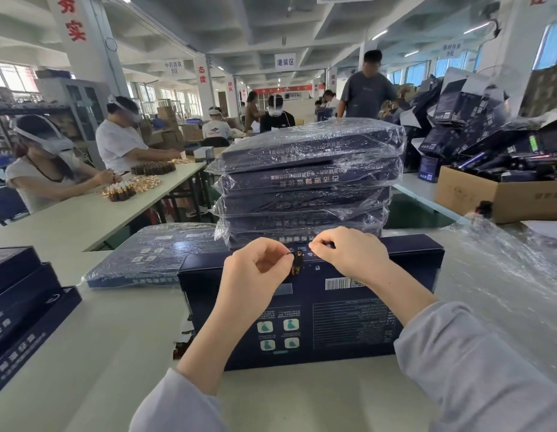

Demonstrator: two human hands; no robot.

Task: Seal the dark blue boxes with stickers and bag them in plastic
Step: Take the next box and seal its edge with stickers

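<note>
A dark blue box (pixel 333 319) lies flat on the table in front of me, its printed back with a barcode facing up. My left hand (pixel 258 263) pinches a small dark and gold sticker (pixel 297 263) at the middle of the box's far edge. My right hand (pixel 349 254) has curled fingers at the same edge, just right of the sticker, and seems to pinch something small and dark. Behind the box rises a stack of bagged boxes (pixel 305 182) in clear plastic. Another bagged box (pixel 152 254) lies flat to the left.
Unbagged dark blue boxes (pixel 18 307) are piled at the left table edge. Loose clear plastic bags (pixel 501 275) spread on the right. A cardboard carton (pixel 495 194) of blue packs stands at the back right. Several people work at a table on the left.
</note>
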